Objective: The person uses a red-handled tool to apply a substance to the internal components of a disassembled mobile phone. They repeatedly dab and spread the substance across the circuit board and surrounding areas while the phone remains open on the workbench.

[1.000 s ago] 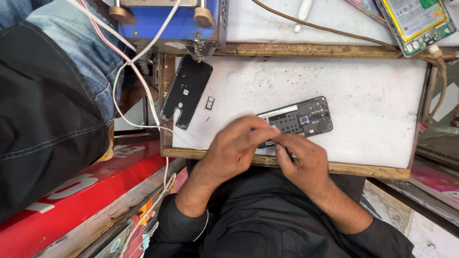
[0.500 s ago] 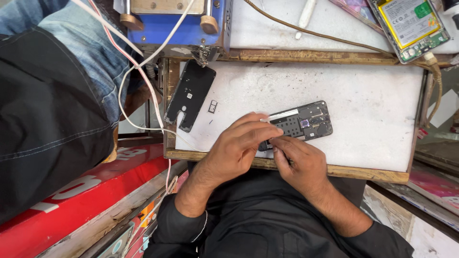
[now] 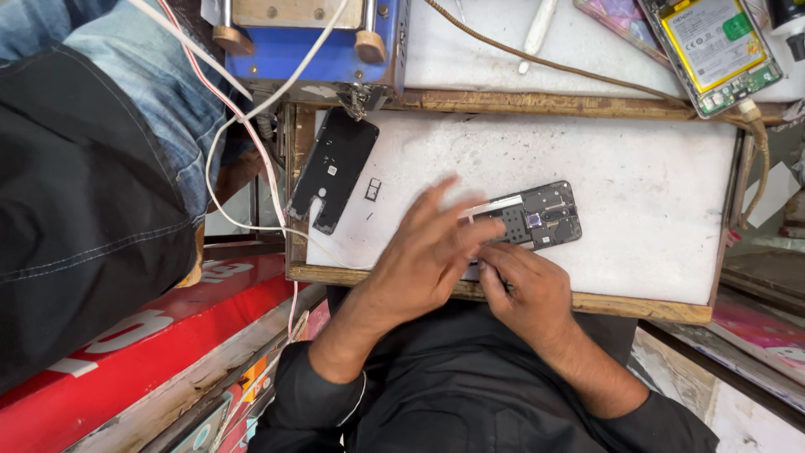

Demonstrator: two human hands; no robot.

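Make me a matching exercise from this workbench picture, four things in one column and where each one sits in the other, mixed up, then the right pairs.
Things:
1. opened phone
2. black back cover
3. phone with exposed battery
4. small card tray

Places:
A. far right corner, on the upper board
B. just right of the black back cover
C. under the fingers of both hands, left hand and right hand
D. left part of the white board, below the blue machine

Pairs: 1-C, 2-D, 3-A, 4-B
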